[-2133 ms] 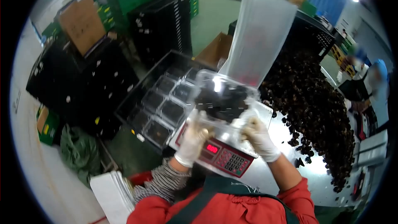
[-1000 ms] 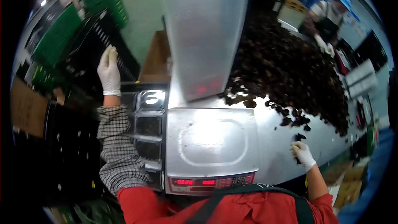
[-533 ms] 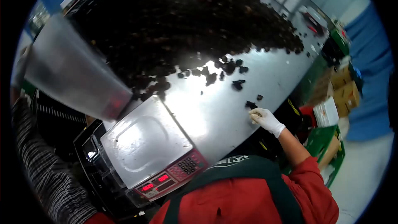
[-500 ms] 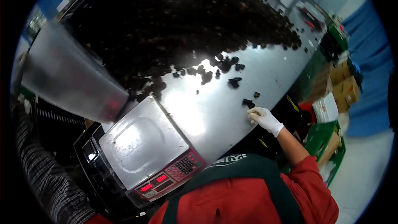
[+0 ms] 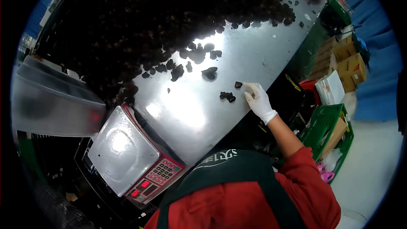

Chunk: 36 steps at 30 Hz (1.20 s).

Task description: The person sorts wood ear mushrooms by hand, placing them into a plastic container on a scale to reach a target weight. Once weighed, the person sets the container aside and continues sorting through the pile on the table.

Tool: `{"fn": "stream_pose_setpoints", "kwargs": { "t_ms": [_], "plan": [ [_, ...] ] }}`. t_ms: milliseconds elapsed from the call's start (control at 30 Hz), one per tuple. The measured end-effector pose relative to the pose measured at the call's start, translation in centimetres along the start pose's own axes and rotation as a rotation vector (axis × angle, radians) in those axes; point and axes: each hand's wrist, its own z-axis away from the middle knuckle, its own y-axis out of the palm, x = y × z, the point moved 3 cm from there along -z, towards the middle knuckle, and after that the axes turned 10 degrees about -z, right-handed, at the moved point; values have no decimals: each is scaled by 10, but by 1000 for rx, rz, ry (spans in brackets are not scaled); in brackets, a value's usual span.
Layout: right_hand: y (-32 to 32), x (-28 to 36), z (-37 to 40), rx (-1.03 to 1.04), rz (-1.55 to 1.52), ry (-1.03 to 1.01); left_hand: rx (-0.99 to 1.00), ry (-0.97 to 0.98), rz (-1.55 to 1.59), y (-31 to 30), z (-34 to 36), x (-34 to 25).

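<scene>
My right hand, in a white glove, is over the near edge of the metal table. Its thumb and forefinger are apart, and nothing shows between them. Just beside the fingertips lies a small dark piece, with a crumpled dark cluster a little to the left. They resemble black fungus. A clear plastic bin is tilted at the left, beside the scale. Only a dark, blurred patterned sleeve shows of my left arm; the hand itself is out of sight.
A large heap of dark pieces covers the table's far side, with several strays in front. A digital scale with red displays stands at the near left. Right of the table are a green crate and cardboard boxes.
My right hand has shifted from the dark cluster to the smaller piece, its fingers now wider apart. The bin has swung lower and further left. The camera view has turned; another person's gloved hand has left it.
</scene>
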Motion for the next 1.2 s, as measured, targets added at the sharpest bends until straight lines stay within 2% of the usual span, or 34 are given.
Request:
{"fn": "stream_pose_setpoints", "kwargs": {
  "t_ms": [33, 67, 100, 167, 200, 233, 267, 300, 367, 433, 467, 567, 600, 667, 700, 733, 833, 900, 967, 1033, 1100, 1167, 1200],
  "plan": [
    [1, 5, -11, 6, 14, -4, -120, -87, -26, -25, 21, -14],
    [6, 5, -20, -12, 18, -132, -208, -82, -31, -44, 45, -17],
    [12, -2, -29, 63, 103, -194, -265, 10, -61, -60, 76, -10],
    [24, -17, -43, 209, 272, -320, -275, 338, -231, -77, 150, 20],
    [27, -19, -48, 210, 212, -354, -204, 582, -412, -74, 191, 48],
    [27, -21, -51, 208, 151, -323, -82, 726, -508, -64, 233, 72],
    [24, -10, -49, 209, 91, -293, -49, 536, -234, -72, 278, 20],
    [24, -2, -47, 211, 33, -266, 25, 302, -90, -70, 317, 11],
    [30, 12, -39, 247, 82, -338, 245, 49, -31, -62, 391, -16],
    [40, 18, -33, 352, 213, -484, 321, -111, 80, -48, 443, -29],
    [49, 14, -37, 408, 188, -485, 367, -140, 70, -43, 461, -34],
    [72, 8, -46, 539, 135, -480, 480, -163, -32, -37, 481, -59],
    [74, 19, -53, 563, 129, -484, 667, -291, -177, -36, 480, -66],
    [66, 40, -66, 601, 123, -499, 414, -54, -237, -48, 463, -107],
    [57, 46, -75, 554, 73, -512, 289, 67, -267, -55, 455, -129],
    [47, 48, -88, 509, 26, -524, 349, -9, -89, -59, 446, -145],
    [30, 32, -149, 326, -25, -528, 418, 29, 319, -32, 437, -210],
    [40, 9, -195, 237, 99, -453, 600, 106, 526, 9, 432, -277],
    [61, 0, -228, 219, 140, -412, 587, 183, 568, 73, 456, -320],
    [82, 15, -237, 333, 296, -370, 656, 172, 623, 121, 464, -367],
    [107, 24, -228, 412, 412, -463, 641, 183, 549, 163, 475, -400],
    [114, 43, -203, 501, 327, -612, 764, 164, 590, 178, 480, -416],
    [114, 47, -183, 555, 265, -672, 726, 242, 670, 171, 482, -418]
  ]
}}
